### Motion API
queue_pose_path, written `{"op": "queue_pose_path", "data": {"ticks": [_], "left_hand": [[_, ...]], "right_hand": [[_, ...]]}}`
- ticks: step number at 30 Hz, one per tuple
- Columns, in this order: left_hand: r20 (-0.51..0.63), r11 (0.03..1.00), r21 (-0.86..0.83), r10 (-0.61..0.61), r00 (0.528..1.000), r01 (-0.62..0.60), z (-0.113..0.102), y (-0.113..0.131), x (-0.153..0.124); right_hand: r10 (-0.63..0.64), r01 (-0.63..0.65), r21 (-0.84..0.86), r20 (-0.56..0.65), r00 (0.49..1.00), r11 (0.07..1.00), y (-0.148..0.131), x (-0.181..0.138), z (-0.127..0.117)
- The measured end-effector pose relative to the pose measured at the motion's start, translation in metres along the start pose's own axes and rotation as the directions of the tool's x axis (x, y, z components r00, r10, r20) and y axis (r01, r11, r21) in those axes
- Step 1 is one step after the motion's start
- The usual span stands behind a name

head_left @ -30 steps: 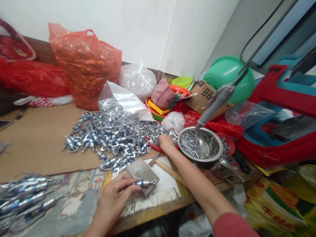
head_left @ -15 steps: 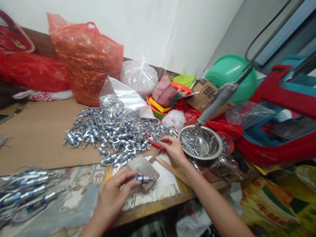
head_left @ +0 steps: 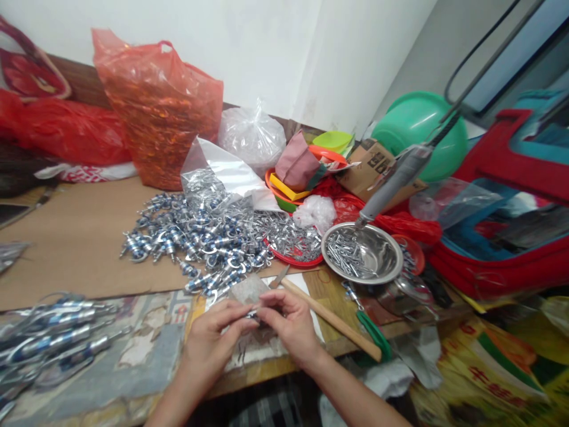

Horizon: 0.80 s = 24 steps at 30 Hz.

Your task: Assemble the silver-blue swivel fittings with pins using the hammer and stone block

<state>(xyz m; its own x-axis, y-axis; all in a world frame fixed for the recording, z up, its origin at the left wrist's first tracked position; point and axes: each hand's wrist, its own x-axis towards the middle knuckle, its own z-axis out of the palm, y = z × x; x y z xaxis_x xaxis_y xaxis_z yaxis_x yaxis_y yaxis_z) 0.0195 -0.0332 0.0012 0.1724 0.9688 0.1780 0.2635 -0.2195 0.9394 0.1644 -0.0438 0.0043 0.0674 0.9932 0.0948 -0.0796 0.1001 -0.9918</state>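
Observation:
My left hand (head_left: 222,332) pinches a small silver metal fitting with a blue band (head_left: 252,314), mostly hidden by the fingers. Against its right end, my right hand (head_left: 291,323) closes its fingertips; whatever they pinch is too small and covered to make out. Both hands are above a grey metal plate (head_left: 249,289) on a white sheet at the table's front. Just beyond them spreads a heap of similar blue-banded fittings (head_left: 217,237). A red dish (head_left: 293,261) of small flat metal pieces lies behind my right hand.
A wooden-handled tool (head_left: 338,323) and green-handled item (head_left: 376,335) lie to the right. A steel bowl (head_left: 393,270) holds metal pins, with a grey hanging tool (head_left: 395,181) over it. More fittings (head_left: 48,344) lie front left. Red bags (head_left: 164,112) line the wall.
My right hand has come back from the red dish, leftward and toward me, and now meets my left hand at the fitting. My left hand has stayed nearly in place.

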Motion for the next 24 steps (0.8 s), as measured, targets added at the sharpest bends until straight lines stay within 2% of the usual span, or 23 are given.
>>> {"op": "queue_pose_path", "data": {"ticks": [3, 5, 6, 8, 10, 11, 13, 14, 16, 19, 22, 24], "left_hand": [[-0.004, 0.999, -0.032, -0.035, 0.999, 0.035, -0.001, 0.004, -0.001], [-0.012, 0.996, -0.069, -0.064, 0.998, 0.063, -0.003, 0.007, -0.002], [-0.010, 0.993, -0.089, -0.079, 0.997, 0.078, -0.004, 0.008, -0.002], [0.014, 0.989, -0.111, -0.100, 0.995, 0.101, -0.005, 0.011, -0.003], [0.047, 0.991, -0.084, -0.097, 0.994, 0.101, -0.006, 0.014, -0.003], [0.063, 0.995, -0.054, -0.084, 0.994, 0.088, -0.006, 0.016, -0.003], [0.082, 0.999, 0.019, -0.043, 0.996, 0.042, -0.007, 0.019, -0.003], [0.079, 0.999, 0.052, -0.017, 0.997, 0.013, -0.007, 0.020, -0.002], [0.050, 0.994, 0.105, 0.037, 0.998, -0.042, -0.008, 0.022, -0.002], [0.018, 0.994, 0.096, 0.042, 0.999, -0.044, -0.010, 0.023, -0.004], [0.007, 0.990, -0.059, -0.126, 0.992, 0.126, -0.008, 0.021, -0.008], [-0.001, 0.941, -0.225, -0.260, 0.966, 0.253, -0.004, 0.018, -0.010]], "right_hand": [[-0.043, 0.043, -0.032, 0.019, 0.999, 0.999, -0.002, -0.006, -0.002], [-0.187, 0.193, -0.169, 0.051, 0.981, 0.967, -0.004, -0.010, -0.006], [-0.294, 0.309, -0.255, 0.095, 0.951, 0.916, -0.004, -0.012, -0.009], [-0.495, 0.556, -0.389, 0.252, 0.831, 0.735, -0.005, -0.015, -0.017], [-0.597, 0.727, -0.433, 0.416, 0.686, 0.533, -0.005, -0.016, -0.024], [-0.618, 0.775, -0.439, 0.471, 0.629, 0.454, -0.005, -0.015, -0.027], [-0.640, 0.822, -0.452, 0.527, 0.559, 0.345, -0.007, -0.014, -0.030], [-0.644, 0.830, -0.459, 0.539, 0.543, 0.316, -0.009, -0.013, -0.031], [-0.639, 0.825, -0.473, 0.538, 0.549, 0.310, -0.011, -0.012, -0.030], [-0.626, 0.766, -0.479, 0.455, 0.634, 0.427, -0.011, -0.012, -0.025], [-0.593, 0.668, -0.434, 0.316, 0.741, 0.604, -0.008, -0.014, -0.017], [-0.536, 0.579, -0.411, 0.226, 0.813, 0.704, -0.008, -0.017, -0.012]]}}
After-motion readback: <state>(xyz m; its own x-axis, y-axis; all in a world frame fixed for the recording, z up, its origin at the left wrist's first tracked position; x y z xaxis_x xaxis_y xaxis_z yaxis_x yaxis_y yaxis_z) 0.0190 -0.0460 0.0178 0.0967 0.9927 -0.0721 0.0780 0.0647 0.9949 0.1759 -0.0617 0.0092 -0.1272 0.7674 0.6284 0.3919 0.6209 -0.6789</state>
